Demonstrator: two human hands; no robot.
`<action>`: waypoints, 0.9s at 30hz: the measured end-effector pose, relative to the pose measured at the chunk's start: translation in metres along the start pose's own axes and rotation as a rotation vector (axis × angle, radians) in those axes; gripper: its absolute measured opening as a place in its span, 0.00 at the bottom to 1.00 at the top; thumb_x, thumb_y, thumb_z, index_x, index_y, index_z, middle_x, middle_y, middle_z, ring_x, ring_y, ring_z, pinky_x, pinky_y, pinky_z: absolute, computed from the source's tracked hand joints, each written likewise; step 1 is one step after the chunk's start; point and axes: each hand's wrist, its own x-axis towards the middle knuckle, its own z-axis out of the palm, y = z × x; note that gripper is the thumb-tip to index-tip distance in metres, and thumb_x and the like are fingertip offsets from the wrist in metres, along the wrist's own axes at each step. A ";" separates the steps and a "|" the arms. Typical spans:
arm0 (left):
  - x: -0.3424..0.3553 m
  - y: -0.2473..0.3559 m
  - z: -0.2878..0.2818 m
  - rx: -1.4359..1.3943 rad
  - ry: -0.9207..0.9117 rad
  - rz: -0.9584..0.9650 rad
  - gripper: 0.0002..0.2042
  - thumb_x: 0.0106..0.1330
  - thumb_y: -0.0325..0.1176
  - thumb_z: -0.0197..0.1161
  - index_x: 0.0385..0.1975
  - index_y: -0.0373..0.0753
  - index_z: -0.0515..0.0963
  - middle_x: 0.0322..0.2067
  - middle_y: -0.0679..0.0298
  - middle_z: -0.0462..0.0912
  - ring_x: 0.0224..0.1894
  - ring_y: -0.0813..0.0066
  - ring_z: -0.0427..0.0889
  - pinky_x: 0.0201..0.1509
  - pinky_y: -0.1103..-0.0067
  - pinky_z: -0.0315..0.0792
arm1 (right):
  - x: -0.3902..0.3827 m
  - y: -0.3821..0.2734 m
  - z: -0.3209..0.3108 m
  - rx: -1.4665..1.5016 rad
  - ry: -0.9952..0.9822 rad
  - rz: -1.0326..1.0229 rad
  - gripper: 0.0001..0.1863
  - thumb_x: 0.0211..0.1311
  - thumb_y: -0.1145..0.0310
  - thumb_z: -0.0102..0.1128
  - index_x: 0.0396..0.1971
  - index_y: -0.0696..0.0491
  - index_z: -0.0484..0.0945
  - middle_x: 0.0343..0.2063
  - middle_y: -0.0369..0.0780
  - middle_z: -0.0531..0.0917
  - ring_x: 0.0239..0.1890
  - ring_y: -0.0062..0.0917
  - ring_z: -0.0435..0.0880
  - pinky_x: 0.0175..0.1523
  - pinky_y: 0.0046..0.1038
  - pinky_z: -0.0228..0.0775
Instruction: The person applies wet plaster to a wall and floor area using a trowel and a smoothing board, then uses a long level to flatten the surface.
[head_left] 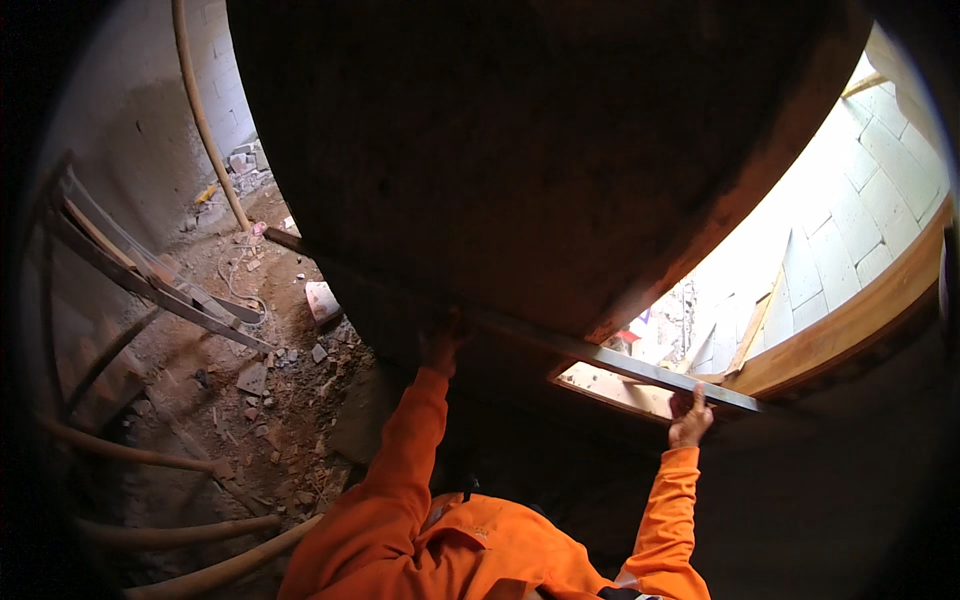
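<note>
Metal bar [650, 372] slants from frame centre down toward lower right. Right hand [688, 424] pinches it near that end, thumb up; left hand [441, 346], frame centre, shadowed, can't tell grip.

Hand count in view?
2. Right hand: holding the long bar near its right end. Left hand: farther left along the bar, in deep shadow, so its grip is unclear. Others could be hidden in the dark areas.
</note>
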 end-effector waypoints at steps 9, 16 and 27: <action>-0.006 0.218 0.126 -0.221 -0.083 0.049 0.16 0.63 0.35 0.57 0.50 0.43 0.69 0.47 0.63 0.72 0.54 0.72 0.68 0.39 0.75 0.76 | 0.005 -0.155 0.031 -0.035 0.022 -0.204 0.11 0.53 0.56 0.63 0.25 0.48 0.78 0.17 0.29 0.78 0.15 0.12 0.73 0.18 0.11 0.64; -0.023 0.061 0.040 -0.319 -0.038 -0.129 0.14 0.67 0.34 0.49 0.51 0.43 0.70 0.52 0.63 0.70 0.56 0.68 0.67 0.52 0.68 0.69 | -0.006 -0.020 -0.003 -0.172 0.053 0.003 0.13 0.52 0.60 0.65 0.22 0.50 0.70 0.21 0.38 0.80 0.20 0.21 0.80 0.23 0.24 0.75; -0.007 -0.116 -0.061 1.005 -0.106 0.268 0.17 0.60 0.26 0.52 0.50 0.42 0.71 0.53 0.56 0.70 0.54 0.58 0.69 0.59 0.64 0.64 | -0.001 0.075 -0.029 -0.052 -0.052 0.248 0.12 0.54 0.69 0.63 0.31 0.54 0.68 0.28 0.40 0.77 0.25 0.27 0.79 0.30 0.38 0.78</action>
